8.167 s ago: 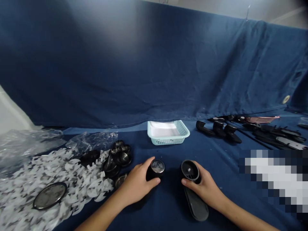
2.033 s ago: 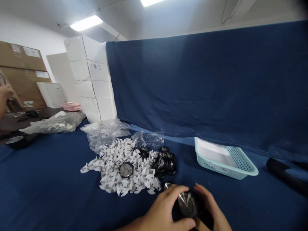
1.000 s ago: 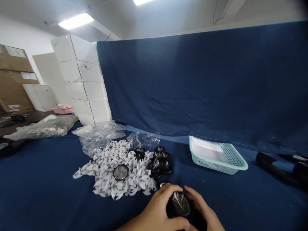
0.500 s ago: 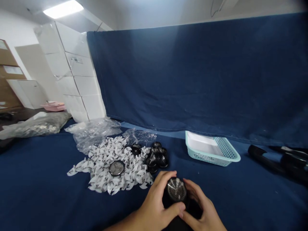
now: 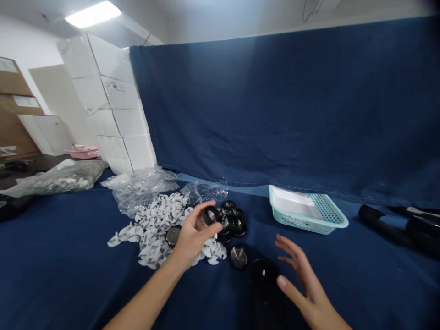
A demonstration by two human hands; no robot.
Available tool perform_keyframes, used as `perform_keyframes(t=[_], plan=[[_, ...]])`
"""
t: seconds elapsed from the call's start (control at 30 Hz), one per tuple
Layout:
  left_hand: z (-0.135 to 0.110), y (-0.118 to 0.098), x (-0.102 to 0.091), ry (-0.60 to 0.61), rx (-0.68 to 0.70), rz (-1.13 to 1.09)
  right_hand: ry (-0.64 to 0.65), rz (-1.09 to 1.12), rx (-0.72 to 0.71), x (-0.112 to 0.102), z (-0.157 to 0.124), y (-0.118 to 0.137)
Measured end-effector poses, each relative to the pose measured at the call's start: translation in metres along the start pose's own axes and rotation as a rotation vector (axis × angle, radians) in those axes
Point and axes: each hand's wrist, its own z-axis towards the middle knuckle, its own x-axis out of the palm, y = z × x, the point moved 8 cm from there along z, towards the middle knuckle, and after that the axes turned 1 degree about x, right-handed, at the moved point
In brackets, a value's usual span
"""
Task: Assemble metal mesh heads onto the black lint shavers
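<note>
Holding a black ring (image 5: pixel 210 214) in my left hand (image 5: pixel 192 236), grip pinched shut on it above the ring pile (image 5: pixel 231 223) | right hand (image 5: pixel 302 279) open, empty, beside the black body (image 5: pixel 264 279) on the table (image 5: pixel 68 266) | mesh cap (image 5: pixel 238 256) lies between | basket (image 5: pixel 307 213) behind.

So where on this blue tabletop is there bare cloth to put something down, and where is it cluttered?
Bare blue cloth stretches left of the heap of white paper crescents; another free patch lies right of the open right hand, in front of the pale green plastic basket. It is crowded around the left hand, which holds a black ring cap beside the pile of black caps.
</note>
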Motion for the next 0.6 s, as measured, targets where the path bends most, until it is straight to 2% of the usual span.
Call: perform_keyframes(t=[0.07,0.13,0.23,0.3,0.33,0.37,0.4,0.5,0.6], plan=[[0.008,-0.007,-0.021,-0.065,0.080,0.145,-0.118,-0.033,-0.023,-0.011,0.013,0.010],[0.012,-0.018,-0.034,-0.110,0.198,0.370,-0.126,-0.096,-0.074,-0.008,0.030,0.030],[0.010,-0.034,-0.041,-0.183,0.379,0.721,0.037,-0.199,-0.247,0.026,0.057,0.082],[0.008,-0.038,-0.050,-0.278,0.416,0.811,0.166,-0.344,-0.362,0.059,0.072,0.117],[0.008,-0.039,-0.058,-0.346,0.407,0.830,0.250,-0.503,-0.391,0.080,0.079,0.128],[0.008,-0.039,-0.068,-0.422,0.388,0.840,0.360,-0.701,-0.408,0.103,0.085,0.132],[0.008,-0.039,-0.078,-0.498,0.368,0.853,0.423,-0.764,-0.416,0.120,0.093,0.135],[0.008,-0.035,-0.109,-0.672,0.303,0.881,0.500,-0.857,-0.394,0.160,0.120,0.128],[0.009,-0.030,-0.126,-0.728,0.261,0.898,0.534,-0.901,-0.356,0.185,0.143,0.109]])
